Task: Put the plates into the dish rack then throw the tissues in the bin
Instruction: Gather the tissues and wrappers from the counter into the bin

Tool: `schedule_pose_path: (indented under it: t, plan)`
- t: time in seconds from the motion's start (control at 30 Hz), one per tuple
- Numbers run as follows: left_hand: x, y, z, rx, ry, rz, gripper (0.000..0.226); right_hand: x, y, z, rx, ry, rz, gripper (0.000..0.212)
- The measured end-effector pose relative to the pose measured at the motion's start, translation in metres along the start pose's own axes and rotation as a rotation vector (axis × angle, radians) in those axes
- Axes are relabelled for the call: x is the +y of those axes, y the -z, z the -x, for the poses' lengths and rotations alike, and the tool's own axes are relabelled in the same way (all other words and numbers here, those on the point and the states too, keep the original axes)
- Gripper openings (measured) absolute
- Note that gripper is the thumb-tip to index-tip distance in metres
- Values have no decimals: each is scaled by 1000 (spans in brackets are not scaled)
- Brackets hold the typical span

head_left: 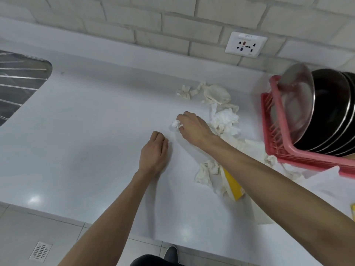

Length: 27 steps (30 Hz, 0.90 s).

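Observation:
Several steel plates (315, 110) stand on edge in a pink dish rack (272, 143) at the right of the white counter (86, 121). Crumpled white tissues lie scattered left of the rack: a pile (217, 94) at the back, another (226, 120) in the middle, more (206, 170) nearer me. My right hand (194, 128) pinches a small crumpled tissue (176, 124) on the counter. My left hand (153, 152) rests beside it on the counter, fingers curled, holding nothing.
A yellow box (233, 186) lies among the near tissues. The steel sink drainboard (17, 83) is at the far left. A wall socket (245, 45) sits on the brick wall. The tiled floor with a drain grate (40, 250) shows below the counter edge.

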<state>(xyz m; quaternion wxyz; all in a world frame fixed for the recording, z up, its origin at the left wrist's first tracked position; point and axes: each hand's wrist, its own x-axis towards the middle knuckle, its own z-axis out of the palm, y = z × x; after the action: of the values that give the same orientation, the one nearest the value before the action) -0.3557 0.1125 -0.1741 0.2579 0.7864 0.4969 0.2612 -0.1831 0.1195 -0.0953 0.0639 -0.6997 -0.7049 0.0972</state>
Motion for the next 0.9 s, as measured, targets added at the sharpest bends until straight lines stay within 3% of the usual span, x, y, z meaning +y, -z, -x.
schedule_pose_path:
  t: [0.13,0.33,0.5,0.67,0.9]
  plan:
    - [-2,1,0,22,-10,69,19,-4,18,32,30,18,-35,35]
    - [10,13,4,-13,101,290,25,-1,45,95,78,-86,-308,40]
    - [71,11,50,-164,-64,433,20,14,49,152,151,-219,-435,35]
    - [130,-7,85,-287,-114,550,19,27,53,217,241,-343,-523,25]
    - [201,-35,114,-431,-266,578,18,42,65,320,407,-501,-650,9]
